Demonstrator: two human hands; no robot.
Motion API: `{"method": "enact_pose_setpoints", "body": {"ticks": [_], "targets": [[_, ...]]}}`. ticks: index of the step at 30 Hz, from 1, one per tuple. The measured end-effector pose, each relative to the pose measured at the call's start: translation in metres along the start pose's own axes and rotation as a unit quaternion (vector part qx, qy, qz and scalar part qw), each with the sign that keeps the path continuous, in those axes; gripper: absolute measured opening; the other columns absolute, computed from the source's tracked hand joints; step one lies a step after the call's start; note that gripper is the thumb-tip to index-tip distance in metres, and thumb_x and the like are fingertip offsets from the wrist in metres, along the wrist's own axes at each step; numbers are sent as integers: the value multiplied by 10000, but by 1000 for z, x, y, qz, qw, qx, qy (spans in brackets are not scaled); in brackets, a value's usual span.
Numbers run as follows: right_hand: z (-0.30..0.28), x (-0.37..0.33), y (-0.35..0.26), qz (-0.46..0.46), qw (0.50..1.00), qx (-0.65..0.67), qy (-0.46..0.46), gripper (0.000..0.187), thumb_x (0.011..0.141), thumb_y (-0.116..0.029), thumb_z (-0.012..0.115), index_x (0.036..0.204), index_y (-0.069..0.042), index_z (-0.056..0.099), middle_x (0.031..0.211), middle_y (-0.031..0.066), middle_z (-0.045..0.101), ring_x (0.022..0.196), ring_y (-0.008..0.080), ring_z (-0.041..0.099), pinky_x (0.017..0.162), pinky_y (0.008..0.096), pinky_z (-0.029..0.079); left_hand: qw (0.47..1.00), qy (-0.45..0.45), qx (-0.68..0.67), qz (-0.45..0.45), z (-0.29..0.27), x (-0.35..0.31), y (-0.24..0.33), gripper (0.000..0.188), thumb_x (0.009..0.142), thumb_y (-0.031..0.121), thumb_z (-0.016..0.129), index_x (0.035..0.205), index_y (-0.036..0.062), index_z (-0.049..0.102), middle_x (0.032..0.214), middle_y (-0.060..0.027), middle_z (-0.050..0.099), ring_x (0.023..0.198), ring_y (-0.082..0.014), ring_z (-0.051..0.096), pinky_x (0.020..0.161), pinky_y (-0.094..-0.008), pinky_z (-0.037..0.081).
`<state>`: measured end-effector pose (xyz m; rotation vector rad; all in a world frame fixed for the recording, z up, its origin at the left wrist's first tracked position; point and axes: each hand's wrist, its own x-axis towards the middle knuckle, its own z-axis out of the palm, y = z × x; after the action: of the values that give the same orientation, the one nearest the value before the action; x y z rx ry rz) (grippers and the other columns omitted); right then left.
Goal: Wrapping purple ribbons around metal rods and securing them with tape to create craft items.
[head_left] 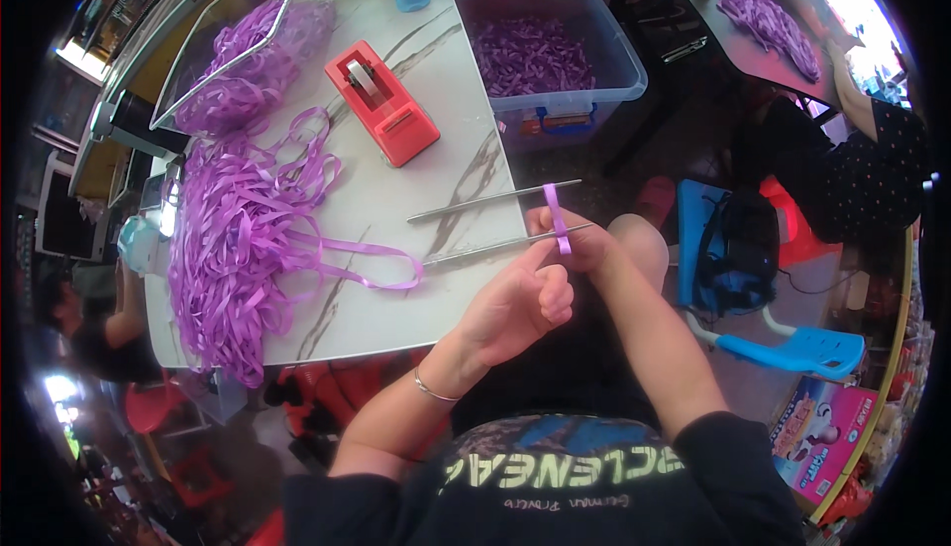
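Observation:
Two thin metal rods [475, 202] stick out past the right edge of the table, and a short purple ribbon [558, 217] is looped across both near their tips. My right hand [584, 241] is at the lower rod, its fingers bent around the ribbon's lower end and partly hidden behind it. Just left of it is my left hand [520, 298], a bracelet on its wrist, with the index finger reaching toward the ribbon and the other fingers curled in. Whatever the left fingertips may pinch is too small to make out. A big heap of purple ribbon [233, 239] lies on the table, one strand trailing toward the rods.
A red tape dispenser [384, 105] sits on the marbled table [396, 318]. Beyond the table's right edge stands a clear plastic bin [619, 75] with cut purple ribbon pieces. Blue chairs [792, 350] and another person [862, 164] are at the right.

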<state>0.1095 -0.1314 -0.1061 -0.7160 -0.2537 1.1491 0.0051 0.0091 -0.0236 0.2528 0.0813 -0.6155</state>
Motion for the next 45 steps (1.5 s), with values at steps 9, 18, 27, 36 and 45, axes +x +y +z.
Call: {"method": "enact_pose_setpoints", "body": {"ticks": [9, 18, 27, 36, 45], "targets": [[68, -39, -42, -74, 832, -381, 396, 294, 836, -366, 573, 788, -76, 594, 685, -18, 510, 664, 80, 516, 555, 270, 407, 1000, -1, -4, 5, -1, -1, -2, 484, 804, 72, 441, 1276, 89, 336, 634, -13, 406, 626, -126, 398, 615, -246, 352], [111, -23, -45, -169, 397, -821, 374, 270, 732, -329, 638, 659, -88, 542, 652, 32, 517, 655, 201, 554, 553, 329, 436, 1000, -10, 13, 1, 2, 1, 0, 461, 788, 100, 496, 1217, 74, 328, 654, 6, 448, 623, -104, 424, 600, -224, 347], [83, -34, -62, 8, 691, -619, 373, 138, 779, -170, 602, 753, -37, 572, 627, 7, 527, 597, 113, 512, 541, 243, 380, 1000, 7, 3, 5, 1, -1, -1, 509, 806, 81, 433, 1297, 79, 302, 644, -11, 398, 625, -129, 389, 619, -250, 342], [19, -26, -40, 57, 945, -154, 284, 123, 820, -168, 620, 885, -74, 577, 761, -25, 560, 683, 72, 539, 621, 208, 431, 1000, -5, 6, 10, 1, 0, -2, 510, 807, 95, 447, 1296, 81, 304, 628, -8, 398, 623, -127, 399, 620, -250, 355], [8, -16, -10, 35, 970, -21, 238, 330, 873, -258, 520, 1156, -90, 510, 1014, 45, 574, 878, 145, 541, 752, 297, 444, 999, 6, 28, -37, 3, -11, 1, 527, 834, 131, 435, 1332, 54, 283, 723, -47, 505, 691, -144, 482, 685, -261, 406]]}}
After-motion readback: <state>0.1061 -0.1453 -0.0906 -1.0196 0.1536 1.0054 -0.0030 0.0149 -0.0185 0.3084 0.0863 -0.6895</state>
